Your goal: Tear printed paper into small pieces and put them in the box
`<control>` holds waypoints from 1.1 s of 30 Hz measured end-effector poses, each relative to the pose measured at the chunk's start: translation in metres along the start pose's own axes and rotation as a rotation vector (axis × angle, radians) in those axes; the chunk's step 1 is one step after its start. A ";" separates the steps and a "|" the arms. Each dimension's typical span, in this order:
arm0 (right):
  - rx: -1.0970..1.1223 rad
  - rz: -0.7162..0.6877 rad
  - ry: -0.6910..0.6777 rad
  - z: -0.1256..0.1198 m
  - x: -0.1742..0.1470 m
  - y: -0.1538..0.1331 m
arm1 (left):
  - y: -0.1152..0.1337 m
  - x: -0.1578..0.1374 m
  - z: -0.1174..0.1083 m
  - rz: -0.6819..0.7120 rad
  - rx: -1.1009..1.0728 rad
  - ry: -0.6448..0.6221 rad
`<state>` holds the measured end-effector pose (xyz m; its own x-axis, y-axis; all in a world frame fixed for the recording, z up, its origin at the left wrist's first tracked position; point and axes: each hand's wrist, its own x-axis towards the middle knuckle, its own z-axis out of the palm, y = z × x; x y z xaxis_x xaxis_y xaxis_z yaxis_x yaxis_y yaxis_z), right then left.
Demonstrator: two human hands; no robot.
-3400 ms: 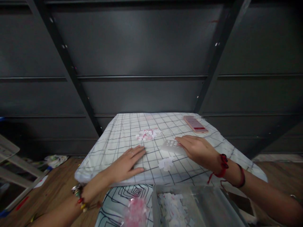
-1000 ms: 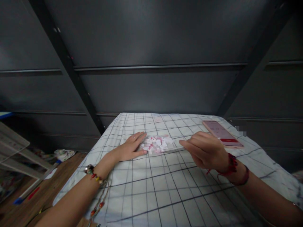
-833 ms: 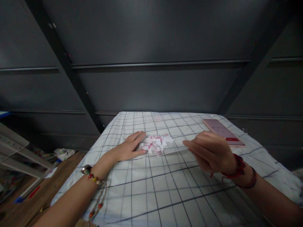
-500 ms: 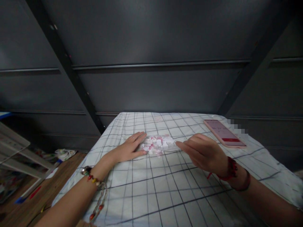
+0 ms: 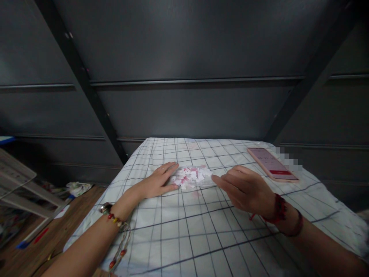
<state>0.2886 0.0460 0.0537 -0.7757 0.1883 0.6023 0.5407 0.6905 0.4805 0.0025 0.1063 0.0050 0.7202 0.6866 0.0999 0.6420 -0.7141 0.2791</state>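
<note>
The left hand (image 5: pixel 155 181) lies flat with fingers spread, clasping nothing, its fingertips and thumb at the left end of the white and pink paper scraps (image 5: pixel 191 176) and the clear plastic film (image 5: pixel 206 184) about them, near the middle of the checked tablecloth (image 5: pixel 170 227). Whether the film is a bag or loose sheet is unclear. The right hand (image 5: pixel 245 188) is curled and seems to pinch the film's right end, its thumb hidden. Best, I judge, to press steadily on the left and handle the right end low and gently, since light scraps could slide. Around them, from the left, a red stick (image 5: pixel 41 235) and crumpled white plastic (image 5: pixel 79 188) lie on the floor; the beaded bracelet (image 5: pixel 117 220) trails strands that could snag; the pink-edged phone (image 5: pixel 272 163) lies just beyond the right hand, limiting room there.
</note>
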 end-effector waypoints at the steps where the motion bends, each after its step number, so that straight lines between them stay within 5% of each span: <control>1: 0.010 -0.009 0.001 0.000 0.000 0.000 | 0.000 0.000 0.000 -0.001 -0.001 0.000; 33: 0.102 0.061 0.051 -0.013 -0.010 0.006 | -0.001 -0.001 0.001 0.000 -0.030 0.021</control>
<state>0.3035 0.0398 0.0591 -0.7235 0.1980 0.6614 0.5482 0.7470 0.3761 0.0014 0.1067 0.0035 0.7141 0.6898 0.1193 0.6340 -0.7096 0.3075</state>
